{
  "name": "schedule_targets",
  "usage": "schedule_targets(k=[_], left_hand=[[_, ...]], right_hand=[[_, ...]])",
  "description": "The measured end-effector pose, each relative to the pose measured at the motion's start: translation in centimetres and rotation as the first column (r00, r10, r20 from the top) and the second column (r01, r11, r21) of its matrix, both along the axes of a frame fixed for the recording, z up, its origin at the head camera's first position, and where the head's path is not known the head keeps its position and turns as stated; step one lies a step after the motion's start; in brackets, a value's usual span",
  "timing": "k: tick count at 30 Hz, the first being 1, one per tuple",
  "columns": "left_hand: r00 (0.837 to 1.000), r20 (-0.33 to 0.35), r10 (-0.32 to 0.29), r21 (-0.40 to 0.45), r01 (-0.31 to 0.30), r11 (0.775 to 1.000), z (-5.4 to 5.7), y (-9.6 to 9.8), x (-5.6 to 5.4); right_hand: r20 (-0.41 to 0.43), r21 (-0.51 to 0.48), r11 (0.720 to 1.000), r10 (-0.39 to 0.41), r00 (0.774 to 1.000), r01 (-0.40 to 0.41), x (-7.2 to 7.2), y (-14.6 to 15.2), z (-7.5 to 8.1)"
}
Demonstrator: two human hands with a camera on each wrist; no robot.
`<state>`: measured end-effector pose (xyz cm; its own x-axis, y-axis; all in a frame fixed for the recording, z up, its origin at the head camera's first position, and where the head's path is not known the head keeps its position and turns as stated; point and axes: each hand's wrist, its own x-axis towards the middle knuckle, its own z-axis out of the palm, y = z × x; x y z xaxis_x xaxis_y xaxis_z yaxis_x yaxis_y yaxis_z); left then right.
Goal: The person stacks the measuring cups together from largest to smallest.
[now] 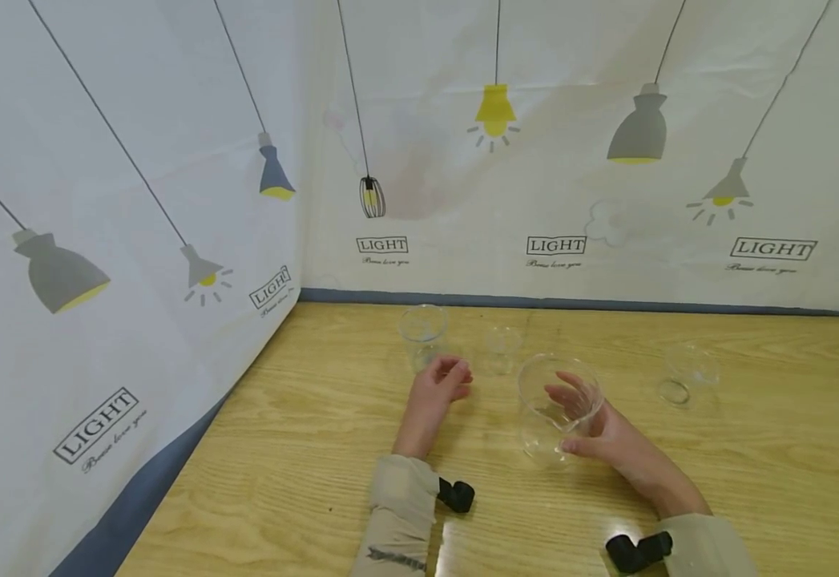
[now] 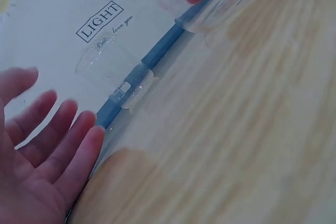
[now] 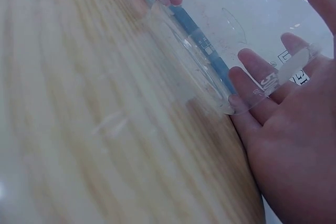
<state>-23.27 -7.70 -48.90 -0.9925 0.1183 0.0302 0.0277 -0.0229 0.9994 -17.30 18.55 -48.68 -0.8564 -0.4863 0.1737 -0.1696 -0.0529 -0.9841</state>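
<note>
A large clear beaker (image 1: 540, 421) stands on the wooden table in front of me. My right hand (image 1: 607, 433) holds it from the right, thumb on the near side and fingers round the back. In the right wrist view, white printed figures show on the wall of this beaker (image 3: 269, 81), with the fingers of my right hand (image 3: 294, 140) visible through it. My left hand (image 1: 439, 389) is empty, its fingers loosely bent, just in front of another clear beaker (image 1: 422, 327). In the left wrist view the fingers of that left hand (image 2: 52, 166) are spread and apart from the glassware.
A smaller clear beaker (image 1: 502, 349) stands toward the back, between the two larger ones. Farther right is one more clear glass vessel (image 1: 693, 367), its outline faint. A printed white sheet (image 1: 448, 208) hangs behind the table (image 1: 304, 449) and along its left side.
</note>
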Motion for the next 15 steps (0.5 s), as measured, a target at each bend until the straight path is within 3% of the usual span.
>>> schedule_targets(k=[4, 11, 15], left_hand=[[0.994, -0.004, 0.106, -0.031, -0.106, 0.994, 0.02, 0.04, -0.16], [0.984, 0.007, 0.18, -0.06, -0.179, 0.982, 0.18, -0.06, -0.05], [0.967, 0.011, 0.255, -0.115, -0.252, 0.961, 0.38, -0.12, -0.14]], right_hand=[[-0.017, -0.012, 1.0, 0.012, 1.0, -0.012, -0.1, -0.05, 0.0], [0.0, 0.01, 1.0, 0.013, 1.0, -0.013, -0.06, 0.11, -0.27], [-0.013, 0.003, 1.0, 0.008, 1.0, -0.008, -0.09, 0.02, -0.23]])
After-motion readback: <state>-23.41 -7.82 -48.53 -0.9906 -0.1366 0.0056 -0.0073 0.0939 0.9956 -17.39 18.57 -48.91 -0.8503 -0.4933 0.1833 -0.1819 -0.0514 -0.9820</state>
